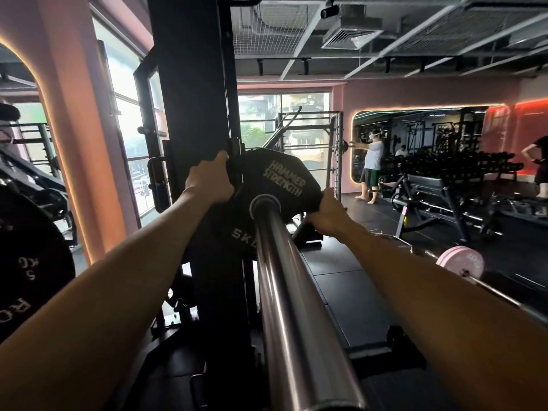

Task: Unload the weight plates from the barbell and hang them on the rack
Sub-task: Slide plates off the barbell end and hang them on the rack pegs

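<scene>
Black plate, chrome bar, pink room

The weight plate (pixel 275 185) is black with pale "HAMMER STRENGTH" lettering; the barbell sleeve (pixel 284 280) through it is shiny silver. Left of the plate stands a black rack upright (pixel 195 99); right of it lies a pale pink plate (pixel 461 261). The walls (pixel 415 93) behind are pink, with orange glowing trim.

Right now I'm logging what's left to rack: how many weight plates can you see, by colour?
Black plates: 2, the Hammer Strength plate held by the left hand and right hand on the barbell sleeve, and a 5 kg plate at left.
Pink plates: 1.
Total: 3
</scene>
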Action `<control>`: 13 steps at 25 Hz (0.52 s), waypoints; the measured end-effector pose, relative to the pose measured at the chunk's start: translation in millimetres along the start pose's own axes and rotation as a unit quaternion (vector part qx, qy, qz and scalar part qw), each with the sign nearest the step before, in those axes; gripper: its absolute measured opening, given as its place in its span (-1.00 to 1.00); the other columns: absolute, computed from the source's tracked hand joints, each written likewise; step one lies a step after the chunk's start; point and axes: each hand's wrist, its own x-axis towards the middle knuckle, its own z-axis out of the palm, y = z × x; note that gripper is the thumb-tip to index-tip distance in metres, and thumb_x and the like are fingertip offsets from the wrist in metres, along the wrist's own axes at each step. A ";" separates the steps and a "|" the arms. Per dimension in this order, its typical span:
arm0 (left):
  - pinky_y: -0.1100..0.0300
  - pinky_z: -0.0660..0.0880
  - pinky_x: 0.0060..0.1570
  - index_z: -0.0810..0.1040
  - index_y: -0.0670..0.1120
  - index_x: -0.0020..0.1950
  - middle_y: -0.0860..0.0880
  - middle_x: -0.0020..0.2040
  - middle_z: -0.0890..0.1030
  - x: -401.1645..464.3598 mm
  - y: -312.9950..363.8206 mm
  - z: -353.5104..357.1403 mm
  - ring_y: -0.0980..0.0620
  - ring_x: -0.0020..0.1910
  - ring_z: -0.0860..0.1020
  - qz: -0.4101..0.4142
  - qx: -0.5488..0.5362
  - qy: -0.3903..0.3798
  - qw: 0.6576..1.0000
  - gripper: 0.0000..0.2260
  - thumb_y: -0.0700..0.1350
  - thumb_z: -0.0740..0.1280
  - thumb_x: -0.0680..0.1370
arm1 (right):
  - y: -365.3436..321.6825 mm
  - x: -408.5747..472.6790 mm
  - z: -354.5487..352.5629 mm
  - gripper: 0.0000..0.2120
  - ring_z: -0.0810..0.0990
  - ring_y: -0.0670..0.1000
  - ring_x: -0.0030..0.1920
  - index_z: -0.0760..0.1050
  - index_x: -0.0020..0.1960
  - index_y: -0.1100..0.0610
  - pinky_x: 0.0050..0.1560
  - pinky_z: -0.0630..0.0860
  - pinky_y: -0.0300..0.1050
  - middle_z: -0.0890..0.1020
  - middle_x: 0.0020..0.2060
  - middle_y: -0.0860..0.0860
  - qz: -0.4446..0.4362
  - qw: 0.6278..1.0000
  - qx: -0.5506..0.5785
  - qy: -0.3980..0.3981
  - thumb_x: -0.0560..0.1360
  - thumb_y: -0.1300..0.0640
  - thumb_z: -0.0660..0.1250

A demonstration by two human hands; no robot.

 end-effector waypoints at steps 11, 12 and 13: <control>0.12 0.54 -0.11 0.62 -0.20 0.07 -0.21 0.03 0.64 -72.9 -19.5 5.6 -0.21 0.02 0.61 -0.183 -0.187 -0.038 0.964 -0.69 -0.08 0.40 0.39 | -53.2 -25.0 -34.2 -0.90 0.59 0.19 -0.07 0.53 -0.14 0.14 -0.18 0.41 -0.12 0.51 -0.25 0.08 -0.070 0.982 -0.156 0.079 0.35 0.17 0.33; 0.11 0.55 -0.10 0.62 -0.19 0.06 -0.20 0.02 0.64 -80.4 -16.9 1.2 -0.21 0.01 0.61 -0.184 -0.192 -0.032 0.963 -0.70 -0.07 0.39 0.39 | -54.4 -34.0 -38.5 -0.89 0.59 0.20 -0.07 0.52 -0.14 0.16 -0.18 0.42 -0.11 0.51 -0.26 0.09 -0.064 0.982 -0.157 0.084 0.35 0.17 0.31; 0.11 0.55 -0.10 0.62 -0.18 0.06 -0.19 0.00 0.64 -89.7 -13.6 -6.1 -0.21 0.00 0.61 -0.183 -0.197 -0.028 0.963 -0.70 -0.06 0.39 0.39 | -54.9 -45.2 -42.8 -0.87 0.60 0.21 -0.06 0.53 -0.11 0.18 -0.18 0.41 -0.11 0.53 -0.24 0.10 -0.060 0.982 -0.158 0.086 0.36 0.18 0.29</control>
